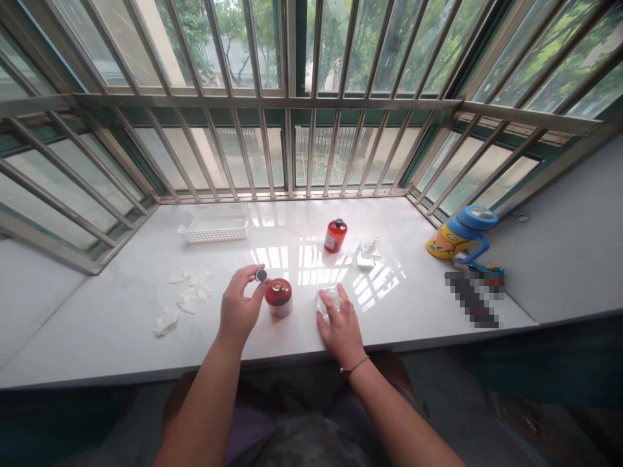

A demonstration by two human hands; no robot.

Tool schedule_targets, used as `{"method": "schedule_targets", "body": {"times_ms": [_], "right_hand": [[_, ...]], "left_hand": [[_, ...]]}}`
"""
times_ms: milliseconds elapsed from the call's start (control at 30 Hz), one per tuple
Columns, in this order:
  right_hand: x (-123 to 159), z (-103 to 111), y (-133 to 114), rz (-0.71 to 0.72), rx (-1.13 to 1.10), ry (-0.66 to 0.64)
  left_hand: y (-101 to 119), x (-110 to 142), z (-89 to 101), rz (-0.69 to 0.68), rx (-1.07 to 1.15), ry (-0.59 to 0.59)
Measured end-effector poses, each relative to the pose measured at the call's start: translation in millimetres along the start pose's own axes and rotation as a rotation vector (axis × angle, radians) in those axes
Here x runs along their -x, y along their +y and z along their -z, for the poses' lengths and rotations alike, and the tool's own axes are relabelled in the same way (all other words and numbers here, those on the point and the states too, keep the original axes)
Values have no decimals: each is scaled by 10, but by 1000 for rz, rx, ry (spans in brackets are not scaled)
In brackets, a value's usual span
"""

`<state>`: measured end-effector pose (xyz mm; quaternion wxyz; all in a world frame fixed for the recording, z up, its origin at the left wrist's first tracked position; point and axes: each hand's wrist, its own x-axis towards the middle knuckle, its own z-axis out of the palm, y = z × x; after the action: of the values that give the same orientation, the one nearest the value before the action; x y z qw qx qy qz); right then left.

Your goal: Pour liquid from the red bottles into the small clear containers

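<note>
A small black cap [261, 275] is pinched between the thumb and fingers of my left hand [239, 301]. Just right of it stands a red bottle [279, 298] with its mouth uncovered and a pale label on its lower part. My right hand [341, 327] rests over a clear glass container [329, 299], its fingers curved around the top and sides; part of the glass is hidden under them. Farther back, a second red bottle [335, 235] stands upright with a black cap on. Beside that one sits another clear glass piece [368, 253], its exact kind hard to make out.
Crumpled white pieces [193, 295] lie on the left of the white counter [121, 324]. A white perforated basket [217, 224] is at the back left. A blue and yellow mug [460, 233] stands at the right, near a blurred-out dark object [474, 301]. Metal bars [287, 149] line the window.
</note>
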<state>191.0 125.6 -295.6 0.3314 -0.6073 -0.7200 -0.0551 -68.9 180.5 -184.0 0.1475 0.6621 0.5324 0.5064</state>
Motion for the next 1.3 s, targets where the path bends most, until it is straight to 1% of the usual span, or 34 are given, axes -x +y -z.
{"method": "schedule_targets", "body": {"times_ms": [67,133,200,267,300,367,433,500,567,600,700,833,933,1033,1167,1233,1300], "right_hand": [[3,-5,5,0,1,2],[6,-12,11,2,-2,6],[7,-18,15,7,-6,11],[7,-21,15,8,-5,14],[6,-21,14,8,-2,14],[6,-20,12,7,3,12],[7,-22,11,5,6,9],[11,-27,14,0,4,5],[16,-33,19,-7,-5,-3],[19,-35,22,-10,-13,-8],[25,-37,28,-12,-39,-13],[23,-30,25,-5,-63,0],[19,-24,19,0,-68,5],[12,-13,19,5,-63,2],[4,19,31,21,-77,-26],[3,37,39,31,-90,-38],[6,50,46,45,-118,-40]], "left_hand": [[-130,-29,152,-40,-234,-13],[-333,-20,306,-42,-508,-93],[-558,24,444,39,-766,-207],[-752,84,556,138,-934,-309],[-827,114,600,177,-979,-347],[-927,164,667,227,-998,-396],[-970,202,707,238,-941,-431],[-975,243,728,198,-825,-461],[-962,298,734,122,-702,-457],[-954,332,734,80,-653,-434],[-945,440,733,-1,-583,-322],[-961,552,736,-7,-579,-175],[-910,617,700,-6,-548,-122],[-711,704,594,-78,-458,-111],[-270,853,381,-229,-297,-140],[-71,897,269,-243,-250,-111],[54,889,154,-215,-216,-60]]}}
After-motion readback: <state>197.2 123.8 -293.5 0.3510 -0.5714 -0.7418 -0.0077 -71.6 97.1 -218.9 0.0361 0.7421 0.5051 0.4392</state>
